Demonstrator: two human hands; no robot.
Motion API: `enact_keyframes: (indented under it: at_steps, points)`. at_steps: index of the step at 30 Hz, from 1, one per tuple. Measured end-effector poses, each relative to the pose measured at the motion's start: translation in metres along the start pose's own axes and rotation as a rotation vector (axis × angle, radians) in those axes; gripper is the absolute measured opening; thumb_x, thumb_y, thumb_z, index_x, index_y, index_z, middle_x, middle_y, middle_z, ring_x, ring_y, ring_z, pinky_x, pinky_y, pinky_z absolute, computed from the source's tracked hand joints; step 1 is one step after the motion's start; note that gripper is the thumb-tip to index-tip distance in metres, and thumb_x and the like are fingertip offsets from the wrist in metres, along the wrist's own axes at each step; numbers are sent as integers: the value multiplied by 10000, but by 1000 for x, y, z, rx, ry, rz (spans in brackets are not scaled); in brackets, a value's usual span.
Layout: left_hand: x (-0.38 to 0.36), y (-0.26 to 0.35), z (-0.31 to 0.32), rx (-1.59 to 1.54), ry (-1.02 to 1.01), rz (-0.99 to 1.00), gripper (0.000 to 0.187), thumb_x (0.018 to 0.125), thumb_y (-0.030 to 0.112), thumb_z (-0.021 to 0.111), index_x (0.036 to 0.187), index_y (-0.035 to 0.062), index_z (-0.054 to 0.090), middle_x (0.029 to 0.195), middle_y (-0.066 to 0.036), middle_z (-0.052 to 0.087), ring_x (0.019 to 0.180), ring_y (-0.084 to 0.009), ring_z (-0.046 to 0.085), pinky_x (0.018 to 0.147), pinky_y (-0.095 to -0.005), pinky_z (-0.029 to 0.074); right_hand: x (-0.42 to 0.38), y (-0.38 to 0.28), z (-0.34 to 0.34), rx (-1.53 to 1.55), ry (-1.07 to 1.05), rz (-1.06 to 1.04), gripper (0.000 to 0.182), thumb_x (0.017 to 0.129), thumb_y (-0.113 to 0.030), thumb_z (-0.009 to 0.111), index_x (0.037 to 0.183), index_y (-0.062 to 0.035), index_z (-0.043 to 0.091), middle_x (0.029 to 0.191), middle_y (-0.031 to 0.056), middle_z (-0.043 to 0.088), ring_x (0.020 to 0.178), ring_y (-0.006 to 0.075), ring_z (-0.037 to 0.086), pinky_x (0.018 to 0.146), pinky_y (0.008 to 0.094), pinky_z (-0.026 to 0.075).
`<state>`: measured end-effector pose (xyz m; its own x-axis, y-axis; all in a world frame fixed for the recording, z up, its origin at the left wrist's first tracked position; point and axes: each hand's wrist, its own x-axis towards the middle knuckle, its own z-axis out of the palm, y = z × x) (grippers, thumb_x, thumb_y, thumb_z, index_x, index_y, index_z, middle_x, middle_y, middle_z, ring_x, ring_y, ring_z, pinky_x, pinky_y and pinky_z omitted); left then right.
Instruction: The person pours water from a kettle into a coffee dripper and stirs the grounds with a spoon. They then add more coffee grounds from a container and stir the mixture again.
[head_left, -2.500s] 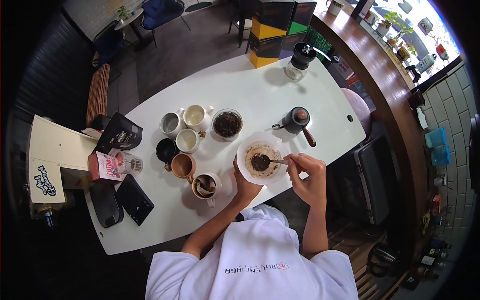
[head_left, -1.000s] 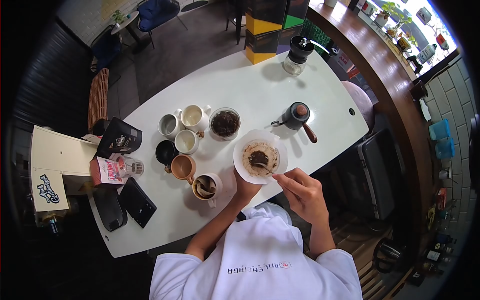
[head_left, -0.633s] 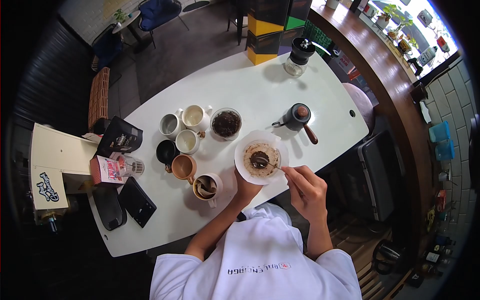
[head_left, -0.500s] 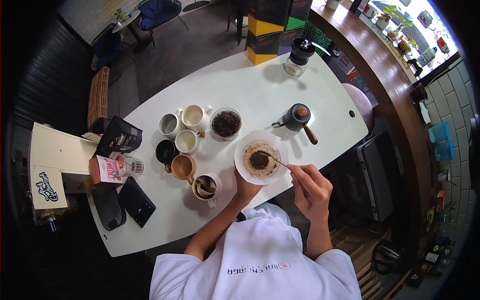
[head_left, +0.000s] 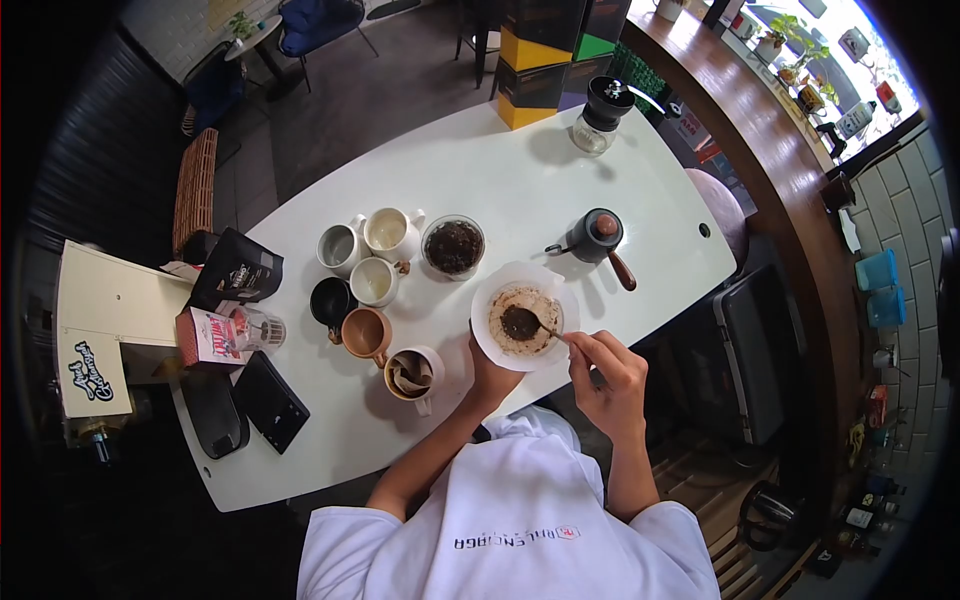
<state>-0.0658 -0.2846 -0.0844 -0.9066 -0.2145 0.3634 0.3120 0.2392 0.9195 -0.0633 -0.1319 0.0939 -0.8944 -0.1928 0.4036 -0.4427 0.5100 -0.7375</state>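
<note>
A white paper filter cone (head_left: pixel 485 322) with dark grounds at its bottom and brown residue on its walls is over the table's near side. My left hand (head_left: pixel 493 376) is wrapped round its left underside, fingers partly hidden. My right hand (head_left: pixel 612 380) pinches the handle of a spoon (head_left: pixel 552 331), whose tip rests in the grounds. A glass of dark coffee (head_left: pixel 453 247) stands behind and left of the cone. Behind and right is a dark pot (head_left: pixel 597 236) with a wooden handle. A cup with a folded paper filter (head_left: pixel 411 374) stands left of my left hand.
Several cups (head_left: pixel 367 333) stand on the white table (head_left: pixel 520 195). A hand grinder (head_left: pixel 602 115) and stacked boxes (head_left: pixel 530 85) are at the back. A phone (head_left: pixel 271 403), a pink box (head_left: pixel 210 337) and a black pouch (head_left: pixel 236 270) lie or stand left.
My right hand has shifted slightly left and down, and the spoon's handle has swung a little within the cone. My left hand and the cone are almost unmoved.
</note>
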Motion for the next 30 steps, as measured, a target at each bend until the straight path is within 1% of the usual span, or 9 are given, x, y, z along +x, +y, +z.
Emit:
enact_keyframes:
  at_steps: [4, 6, 13, 15, 19, 23, 25, 29, 30]
  points:
    - [-1, -1, 0, 11, 9, 1, 937, 542, 121, 962, 1310, -22, 443, 1210, -180, 608, 1101, -314, 642, 946, -416, 519, -3, 9, 6, 103, 37, 38, 128, 877, 91, 615, 963, 58, 702, 660, 84, 633, 547, 120, 639, 515, 226, 494]
    - [-1, 0, 0, 30, 13, 14, 939, 543, 120, 962, 1309, -24, 438, 1213, -184, 603, 1101, -316, 640, 945, -416, 517, -6, 9, 7, 345, 81, 335, 104, 927, 57, 593, 954, 86, 690, 670, 65, 648, 528, 100, 623, 491, 215, 499]
    - [1, 2, 0, 62, -5, 36, 918, 565, 120, 954, 1308, -29, 436, 1197, -189, 607, 1078, -320, 643, 931, -418, 519, -5, 7, 11, 518, 146, 426, 128, 968, 8, 590, 957, 102, 677, 681, 81, 653, 509, 103, 614, 461, 227, 492]
    - [-1, -1, 0, 62, -3, 10, 920, 565, 122, 955, 1309, -30, 436, 1197, -190, 608, 1080, -321, 643, 931, -418, 519, -4, 6, 9, 576, 151, 465, 133, 961, 8, 598, 972, 116, 676, 724, 116, 689, 560, 106, 649, 499, 221, 514]
    - [-1, -4, 1, 74, -11, -6, 929, 559, 125, 957, 1312, -31, 435, 1206, -191, 608, 1088, -319, 642, 930, -418, 519, -3, 8, 6, 557, 147, 461, 135, 964, -1, 600, 1001, 95, 687, 739, 97, 675, 568, 106, 646, 513, 220, 509]
    - [-1, -3, 0, 77, 3, 28, 921, 564, 125, 954, 1312, -30, 438, 1202, -189, 610, 1085, -322, 644, 928, -420, 520, -2, 7, -1, 379, 88, 298, 163, 934, 35, 606, 1060, 42, 710, 750, 79, 643, 602, 116, 642, 545, 228, 494]
    - [0, 4, -2, 31, -21, -2, 758, 696, 45, 877, 1347, 32, 488, 1263, -132, 603, 1177, -256, 601, 1010, -395, 480, -2, 7, -3, 330, 83, 231, 189, 922, 51, 607, 1074, 27, 716, 757, 81, 636, 612, 120, 641, 554, 232, 489]
    - [2, 5, -1, -25, -26, -19, 768, 691, 49, 883, 1349, 37, 487, 1264, -128, 601, 1175, -253, 603, 1002, -390, 488, 0, -1, -10, 327, 79, 162, 254, 878, 95, 606, 1081, 6, 731, 792, 96, 646, 621, 127, 639, 566, 241, 491]
    - [2, -1, -1, 36, -24, 16, 842, 628, 94, 919, 1330, 6, 463, 1237, -159, 600, 1134, -291, 619, 966, -408, 502, -1, -2, -11, 314, 69, 136, 267, 866, 105, 607, 1077, 4, 735, 801, 98, 648, 617, 128, 637, 563, 243, 492]
